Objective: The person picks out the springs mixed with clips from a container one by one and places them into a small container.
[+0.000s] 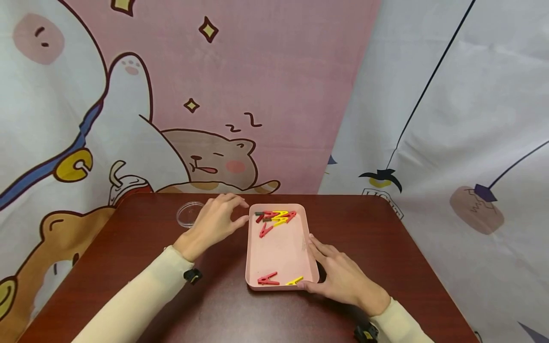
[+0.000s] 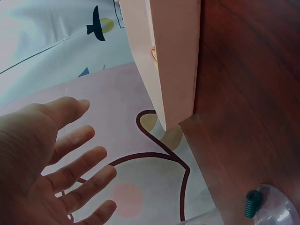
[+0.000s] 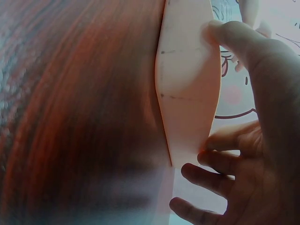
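A pink rectangular tray point(image 1: 280, 255) stands on the table, holding small red and yellow plastic clips. Several clips point(image 1: 280, 216) cluster at its far end with small dark pieces point(image 1: 267, 219) too small to identify. Close to the near wall lie a red clip point(image 1: 268, 279) and a yellow clip point(image 1: 295, 281). My left hand point(image 1: 216, 218), fingers spread, hovers beside the tray's far left side, and its palm holds nothing in the left wrist view. My right hand point(image 1: 343, 276) touches the tray's right side, thumb at the near right corner and loosely extended fingers along the wall point(image 3: 190, 84).
A clear round dish point(image 1: 189, 214) sits on the table left of the tray, partly behind the left hand. A dark green coil point(image 2: 252, 204) shows at that dish in the left wrist view. The brown table point(image 1: 364, 224) ends at a patterned cloth backdrop point(image 1: 274, 95).
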The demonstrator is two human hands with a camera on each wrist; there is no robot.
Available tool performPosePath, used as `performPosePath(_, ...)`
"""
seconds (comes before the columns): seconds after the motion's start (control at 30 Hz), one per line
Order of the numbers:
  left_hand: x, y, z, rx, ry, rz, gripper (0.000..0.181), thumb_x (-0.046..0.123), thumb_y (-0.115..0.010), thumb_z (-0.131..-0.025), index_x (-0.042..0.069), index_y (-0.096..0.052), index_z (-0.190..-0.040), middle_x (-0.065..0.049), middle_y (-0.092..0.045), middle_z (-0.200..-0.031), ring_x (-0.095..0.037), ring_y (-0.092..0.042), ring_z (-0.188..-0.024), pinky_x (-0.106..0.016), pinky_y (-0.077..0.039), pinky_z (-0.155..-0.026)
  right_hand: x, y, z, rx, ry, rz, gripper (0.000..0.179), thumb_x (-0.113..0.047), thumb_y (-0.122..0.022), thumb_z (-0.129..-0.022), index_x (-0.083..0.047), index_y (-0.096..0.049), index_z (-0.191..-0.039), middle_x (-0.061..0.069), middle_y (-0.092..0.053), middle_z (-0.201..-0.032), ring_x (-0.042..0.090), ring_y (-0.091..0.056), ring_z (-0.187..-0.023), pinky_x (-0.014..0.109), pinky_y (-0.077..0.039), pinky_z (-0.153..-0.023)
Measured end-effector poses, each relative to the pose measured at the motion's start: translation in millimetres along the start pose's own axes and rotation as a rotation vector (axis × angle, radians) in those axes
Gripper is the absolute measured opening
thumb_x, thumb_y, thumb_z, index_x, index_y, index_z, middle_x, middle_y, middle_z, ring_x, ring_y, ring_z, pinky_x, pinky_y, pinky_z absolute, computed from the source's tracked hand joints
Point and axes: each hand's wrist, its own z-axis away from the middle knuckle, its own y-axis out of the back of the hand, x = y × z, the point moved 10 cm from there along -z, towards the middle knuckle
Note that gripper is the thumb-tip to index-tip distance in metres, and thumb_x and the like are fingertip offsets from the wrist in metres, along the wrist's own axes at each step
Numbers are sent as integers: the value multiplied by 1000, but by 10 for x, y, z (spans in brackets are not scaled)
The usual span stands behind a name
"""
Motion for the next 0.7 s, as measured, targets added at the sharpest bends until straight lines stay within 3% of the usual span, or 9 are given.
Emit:
performPosePath(0.2, 8, -110, -79, -44, -26, -17, 38, 36, -96, -99, 13, -86, -127, -10, -85, -130, -34, -81, -118, -58, -66, -99, -2, 6, -2, 6, 8, 7, 122, -92, -73, -92, -8, -49, -176, 10, -42, -189, 40, -60, -161, 63, -59, -120)
performPosePath(0.7, -10, -399, -246, -175, -34, -96, 41, 39, -93, -101, 16, -85, -134, -9, -82, -142, -36, -76, -132, -61, -62, -114, -4, 16, 1, 3, 7, 2, 123, -95, -71, -92, -9, -48, -177, 10, -42, -189, 40, -60, -161, 65, -59, -121)
